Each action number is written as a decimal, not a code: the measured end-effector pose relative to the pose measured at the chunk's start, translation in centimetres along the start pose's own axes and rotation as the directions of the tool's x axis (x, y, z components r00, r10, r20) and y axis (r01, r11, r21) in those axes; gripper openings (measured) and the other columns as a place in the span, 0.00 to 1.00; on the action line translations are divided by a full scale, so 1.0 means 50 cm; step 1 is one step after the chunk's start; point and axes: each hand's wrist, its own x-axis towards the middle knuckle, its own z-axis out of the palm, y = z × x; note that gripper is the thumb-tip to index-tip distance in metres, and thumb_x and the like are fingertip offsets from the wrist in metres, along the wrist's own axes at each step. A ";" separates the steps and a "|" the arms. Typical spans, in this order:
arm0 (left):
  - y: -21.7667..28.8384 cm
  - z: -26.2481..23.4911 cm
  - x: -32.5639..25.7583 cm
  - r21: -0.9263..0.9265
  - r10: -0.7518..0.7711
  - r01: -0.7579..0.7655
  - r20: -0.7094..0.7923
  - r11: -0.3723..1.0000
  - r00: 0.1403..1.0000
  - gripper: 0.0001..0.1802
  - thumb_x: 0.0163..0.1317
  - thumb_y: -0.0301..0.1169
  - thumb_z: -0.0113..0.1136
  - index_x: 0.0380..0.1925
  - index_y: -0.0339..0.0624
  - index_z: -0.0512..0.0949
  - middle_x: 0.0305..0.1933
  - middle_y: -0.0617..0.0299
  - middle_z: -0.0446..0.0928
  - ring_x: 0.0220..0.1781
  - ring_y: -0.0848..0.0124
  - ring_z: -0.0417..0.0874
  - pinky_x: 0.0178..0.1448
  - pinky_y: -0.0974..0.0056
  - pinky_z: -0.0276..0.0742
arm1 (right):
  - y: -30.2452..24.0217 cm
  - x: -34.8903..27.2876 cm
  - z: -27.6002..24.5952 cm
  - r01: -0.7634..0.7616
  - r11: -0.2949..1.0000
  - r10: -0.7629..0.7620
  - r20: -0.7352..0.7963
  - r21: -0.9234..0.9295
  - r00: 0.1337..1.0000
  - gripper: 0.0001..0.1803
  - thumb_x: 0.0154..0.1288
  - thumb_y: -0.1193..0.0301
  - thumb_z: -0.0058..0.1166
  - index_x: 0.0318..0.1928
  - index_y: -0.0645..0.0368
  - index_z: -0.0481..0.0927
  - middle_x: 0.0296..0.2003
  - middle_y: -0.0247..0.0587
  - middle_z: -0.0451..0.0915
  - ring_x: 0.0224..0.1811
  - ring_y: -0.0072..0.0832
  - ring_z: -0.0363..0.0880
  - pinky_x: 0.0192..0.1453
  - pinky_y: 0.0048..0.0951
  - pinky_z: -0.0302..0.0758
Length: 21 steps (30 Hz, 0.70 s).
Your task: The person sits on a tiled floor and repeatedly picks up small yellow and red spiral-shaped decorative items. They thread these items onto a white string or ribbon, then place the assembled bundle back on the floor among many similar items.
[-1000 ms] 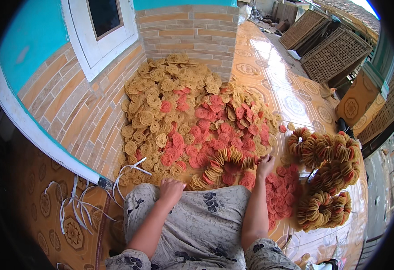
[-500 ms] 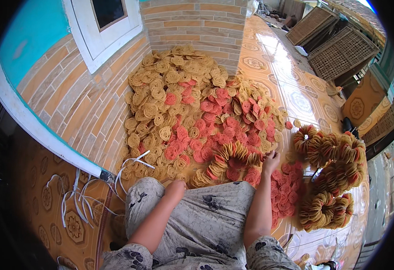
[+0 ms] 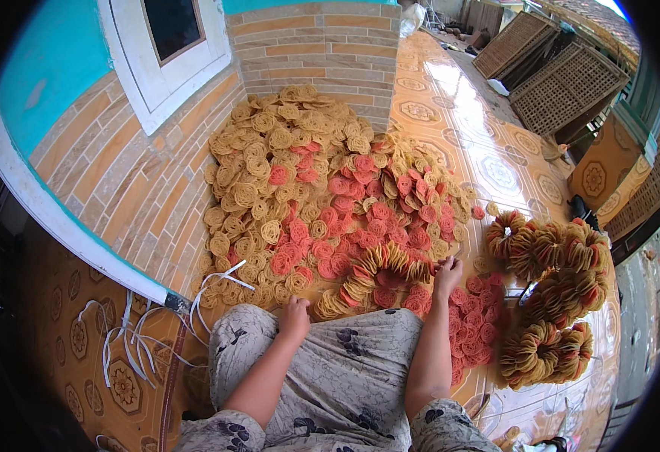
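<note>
Big heap of yellow & red spiral crackers (image 3: 322,188) against brick wall (image 3: 126,181). Tied cracker bundles (image 3: 556,294) at rt. Curved cracker row (image 3: 371,275) just ahead, rt hand (image 3: 447,275) pinching its end; left hand (image 3: 294,316) curled, fingers hidden.

Left hand (image 3: 295,315) fingers — hidden, curled under.
</note>
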 end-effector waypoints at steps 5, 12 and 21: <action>0.004 -0.016 0.018 -0.113 -0.005 0.009 0.037 0.994 0.999 0.12 0.48 0.27 0.69 0.34 0.47 0.79 0.45 0.57 0.74 0.47 0.57 0.78 0.49 0.56 0.76 | 0.009 0.005 0.001 -0.012 0.999 0.011 0.017 0.051 1.000 0.12 0.75 0.68 0.42 0.36 0.65 0.70 0.25 0.41 0.78 0.22 0.24 0.75 0.27 0.26 0.70; 0.017 -0.018 0.018 -0.132 0.092 -0.090 0.013 0.987 0.996 0.12 0.50 0.37 0.70 0.33 0.47 0.80 0.38 0.58 0.80 0.42 0.58 0.81 0.46 0.57 0.76 | 0.008 0.006 0.001 0.007 0.999 -0.008 0.027 0.045 1.000 0.13 0.75 0.67 0.43 0.36 0.65 0.70 0.25 0.41 0.79 0.22 0.23 0.75 0.27 0.27 0.71; 0.031 -0.009 0.022 -0.053 0.019 -0.007 0.223 0.999 0.975 0.25 0.61 0.50 0.60 0.46 0.39 0.80 0.42 0.54 0.83 0.43 0.56 0.83 0.46 0.55 0.77 | 0.008 0.008 0.002 0.028 0.999 -0.028 0.024 0.019 0.999 0.13 0.75 0.67 0.43 0.35 0.64 0.70 0.25 0.41 0.79 0.21 0.23 0.74 0.27 0.27 0.71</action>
